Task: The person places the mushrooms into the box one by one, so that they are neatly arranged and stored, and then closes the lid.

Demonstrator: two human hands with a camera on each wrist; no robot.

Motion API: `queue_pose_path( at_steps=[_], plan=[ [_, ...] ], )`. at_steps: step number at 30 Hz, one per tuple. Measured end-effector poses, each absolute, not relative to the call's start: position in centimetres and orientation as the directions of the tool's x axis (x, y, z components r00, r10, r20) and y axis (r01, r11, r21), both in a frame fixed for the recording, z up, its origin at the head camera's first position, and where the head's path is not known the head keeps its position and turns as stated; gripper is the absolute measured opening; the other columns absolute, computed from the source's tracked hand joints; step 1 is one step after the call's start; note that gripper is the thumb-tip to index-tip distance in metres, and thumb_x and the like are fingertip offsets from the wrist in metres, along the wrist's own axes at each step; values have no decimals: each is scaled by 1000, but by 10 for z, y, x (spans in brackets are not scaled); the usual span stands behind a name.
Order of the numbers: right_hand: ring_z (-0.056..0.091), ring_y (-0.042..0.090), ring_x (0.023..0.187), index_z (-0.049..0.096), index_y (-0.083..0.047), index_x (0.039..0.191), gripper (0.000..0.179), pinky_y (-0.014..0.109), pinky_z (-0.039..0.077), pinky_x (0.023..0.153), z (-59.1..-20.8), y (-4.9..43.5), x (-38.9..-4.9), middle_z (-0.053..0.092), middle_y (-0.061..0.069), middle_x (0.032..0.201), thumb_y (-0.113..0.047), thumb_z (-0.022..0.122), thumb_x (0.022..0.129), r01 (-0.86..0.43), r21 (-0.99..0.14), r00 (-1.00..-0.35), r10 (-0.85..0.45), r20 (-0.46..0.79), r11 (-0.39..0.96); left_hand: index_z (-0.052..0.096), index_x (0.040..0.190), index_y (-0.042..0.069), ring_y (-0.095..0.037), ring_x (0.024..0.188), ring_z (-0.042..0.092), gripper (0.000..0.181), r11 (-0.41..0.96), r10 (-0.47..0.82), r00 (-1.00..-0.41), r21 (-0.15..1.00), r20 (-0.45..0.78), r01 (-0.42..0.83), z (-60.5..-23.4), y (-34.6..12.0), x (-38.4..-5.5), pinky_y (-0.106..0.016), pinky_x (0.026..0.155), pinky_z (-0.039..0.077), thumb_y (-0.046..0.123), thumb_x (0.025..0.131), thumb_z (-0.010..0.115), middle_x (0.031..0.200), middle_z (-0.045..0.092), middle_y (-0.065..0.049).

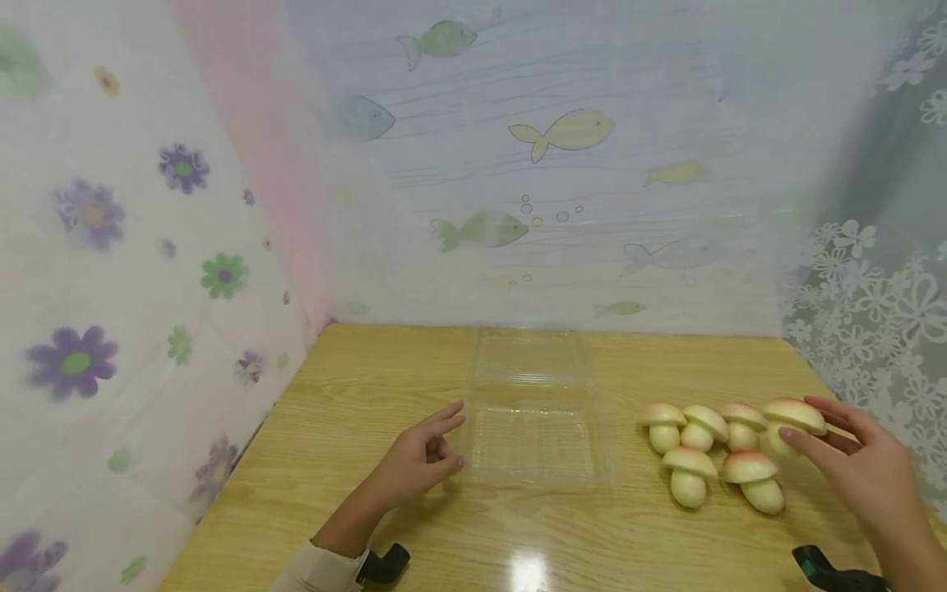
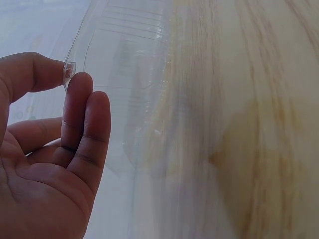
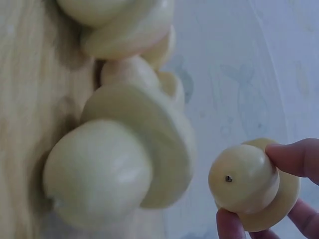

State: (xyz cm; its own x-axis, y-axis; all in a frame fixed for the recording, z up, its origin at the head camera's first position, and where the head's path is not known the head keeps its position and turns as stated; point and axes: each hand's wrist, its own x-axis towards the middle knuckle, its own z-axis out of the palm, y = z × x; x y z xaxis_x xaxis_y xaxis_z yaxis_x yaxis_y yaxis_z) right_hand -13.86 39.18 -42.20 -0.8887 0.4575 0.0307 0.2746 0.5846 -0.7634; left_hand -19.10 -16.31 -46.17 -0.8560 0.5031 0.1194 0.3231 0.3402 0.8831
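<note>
On the right, my right hand holds a toy mushroom with a pink-tinged cap, thumb on one side and fingers on the other. Its pale rounded stem faces the right wrist camera. Several similar mushrooms lie grouped just left of it, some touching. At the middle of the table lies a clear plastic box with its hinged lid folded back. My left hand is at the box's left edge, two fingers stretched out and the others loosely bent. In the left wrist view, a fingertip meets the rim tab.
Beneath everything is a wood-grain table. A fish-patterned sheet stands behind its back edge, a flowered sheet along the left, and a white-flowered curtain on the right. Black wrist mounts show near the front edge.
</note>
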Motion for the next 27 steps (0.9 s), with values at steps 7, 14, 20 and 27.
queue_pose_path(
  at_steps=[7, 14, 20, 27],
  plan=[
    [47, -10, 97, 42, -25, 160, 81, 11, 48, 63, -413, 375, -148, 38, 21, 161, -54, 75, 92, 155, -773, -935, 345, 87, 615, 39, 158, -2, -9, 78, 59, 67, 347, 514, -849, 874, 125, 339, -463, -164, -189, -23, 72, 55, 11, 100, 70, 171, 26, -8],
    [50, -19, 99, 48, -31, 154, 67, 14, 53, 69, -400, 354, -158, 48, -17, 137, -42, 76, 95, 12, -827, -966, 221, 136, 562, 40, 158, 0, -9, 79, 61, 71, 348, 507, -852, 873, 132, 342, -460, -164, -190, -24, 75, 57, 19, 98, 75, 170, 27, 1],
    [53, -17, 103, 51, -23, 151, 63, 14, 55, 74, -395, 332, -166, 47, -21, 134, -40, 76, 95, -39, -839, -971, 178, 160, 542, 39, 159, 2, -12, 81, 64, 79, 359, 502, -858, 877, 107, 319, -462, -163, -191, -25, 74, 58, 26, 95, 79, 171, 27, -1],
    [55, -14, 106, 54, -16, 148, 61, 15, 56, 76, -392, 309, -172, 50, -16, 136, -37, 77, 95, -115, -842, -968, 133, 215, 527, 40, 158, 2, -14, 82, 65, 81, 345, 491, -866, 890, 98, 297, -464, -163, -192, -24, 76, 58, 24, 93, 81, 171, 27, 3]
  ],
)
